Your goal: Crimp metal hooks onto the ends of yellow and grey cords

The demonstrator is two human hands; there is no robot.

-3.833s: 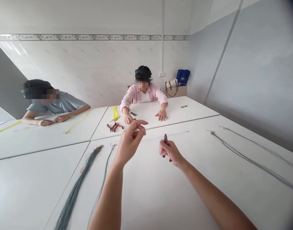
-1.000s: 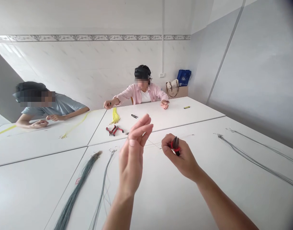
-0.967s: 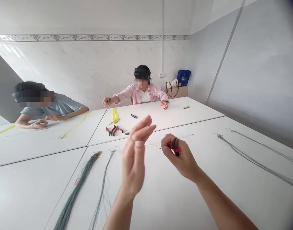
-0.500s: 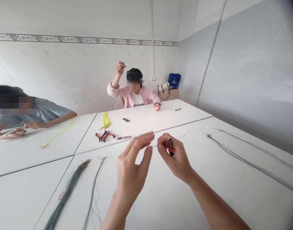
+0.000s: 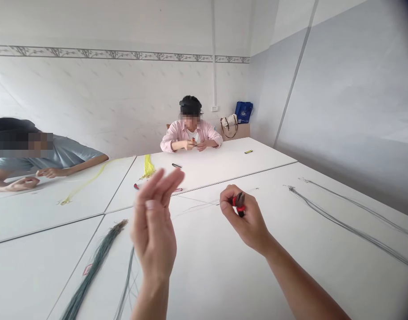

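Note:
My right hand [image 5: 242, 218] is closed around red-handled pliers [image 5: 239, 202], whose dark jaws stick up above the palm. Between its thumb and index finger it also pinches the end of a thin thread [image 5: 204, 205], which stretches left across the white table. My left hand [image 5: 155, 226] is raised with its fingers stretched out and slightly blurred; I see nothing held in it. Behind that hand lies a small bundle of grey-green strands [image 5: 126, 280], partly covered by it. Farther left rests a thick bundle of dark green strands [image 5: 96, 262].
Grey strands [image 5: 337, 218] lie along the right side. Across the table are a yellow bundle [image 5: 148, 166], dark thread snips [image 5: 176, 166] and a small yellow-green item [image 5: 248, 152]. One person [image 5: 190, 133] sits opposite, another [image 5: 67, 153] at the left near a yellow strand [image 5: 87, 180].
My left hand has moved left, away from my right hand, and now covers most of the red-handled tools behind it. The person opposite has lowered a raised hand, bringing both hands together.

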